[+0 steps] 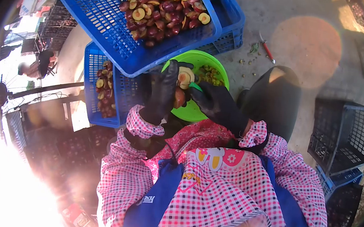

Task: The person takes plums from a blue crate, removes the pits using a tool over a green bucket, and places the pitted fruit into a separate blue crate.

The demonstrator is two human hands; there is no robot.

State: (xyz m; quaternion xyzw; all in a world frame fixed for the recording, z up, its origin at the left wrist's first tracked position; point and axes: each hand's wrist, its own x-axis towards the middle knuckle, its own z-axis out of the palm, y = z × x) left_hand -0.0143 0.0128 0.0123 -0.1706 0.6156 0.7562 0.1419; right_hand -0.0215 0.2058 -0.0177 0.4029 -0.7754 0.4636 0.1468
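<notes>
My left hand [163, 90], in a black glove, is closed around a cut plum [186, 77] whose pale flesh faces up. A reddish plum piece [179, 98] shows just below it, also at the left fingers. My right hand [214, 102], gloved in black too, grips a small green-handled tool [195, 87] against the cut plum; its working end is hidden. Both hands are above a bright green basin [186, 115]. Yellowish-brown pits and scraps [210, 75] lie inside the basin.
A large blue crate [90, 15] holding many halved plums [163, 11] tilts beyond the basin. Another blue crate [91, 67] with plum halves [106, 91] stands at left. Red-handled pruning shears [267, 50] lie on the concrete floor. Dark crates [340, 133] are stacked at right.
</notes>
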